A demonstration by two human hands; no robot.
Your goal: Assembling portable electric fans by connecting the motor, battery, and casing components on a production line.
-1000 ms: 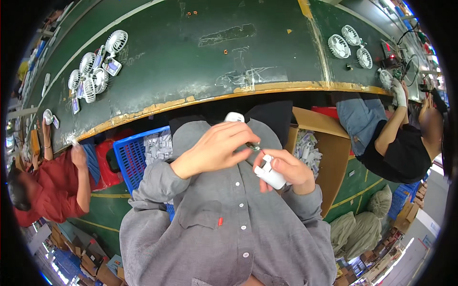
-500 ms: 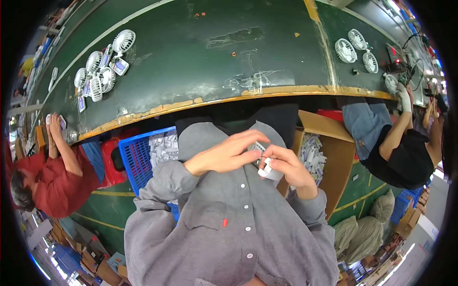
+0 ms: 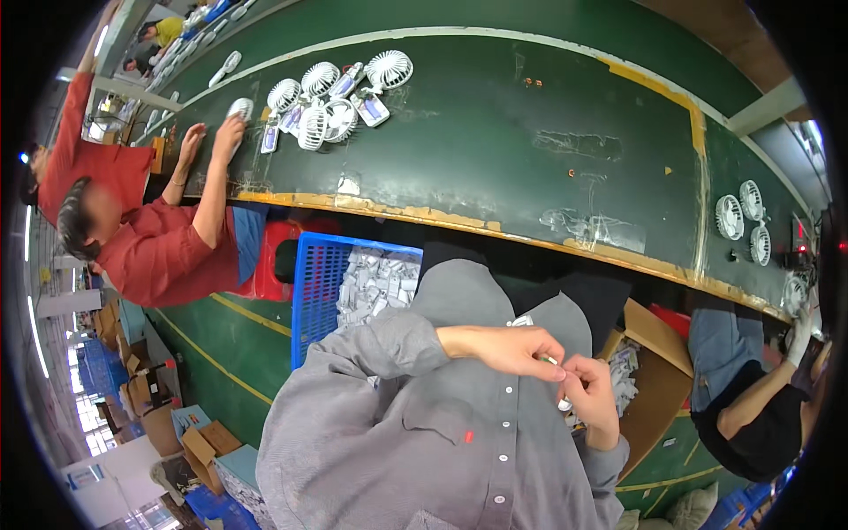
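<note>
At the meeting fingertips of both hands, in front of the grey shirt and short of the tabletop: a small white bit, mostly covered. Left hand curled, thumb and forefinger pinched at the bit, with a white end jutting past the knuckles on the far side. Right hand bent inward, fingertips against the left's, closed on a white part peeping out beneath. Too much hidden to tell how joined.

By the look of the smooth white surfaces, probably plastic: light, stiff, a little slippery on bare skin, likely fragile at any thin edge. Best held by the broad outer sides, gently, with only fingertips on the small bit.

Next outward, below the tabletop's edge: to the left, a blue basket of white pieces; to the right, an open cardboard box with more of the like. On the tabletop, toward the left, a cluster of white fans; at the far right, three fans close together. Farther out, a person in red at left, a person in black at right.
</note>
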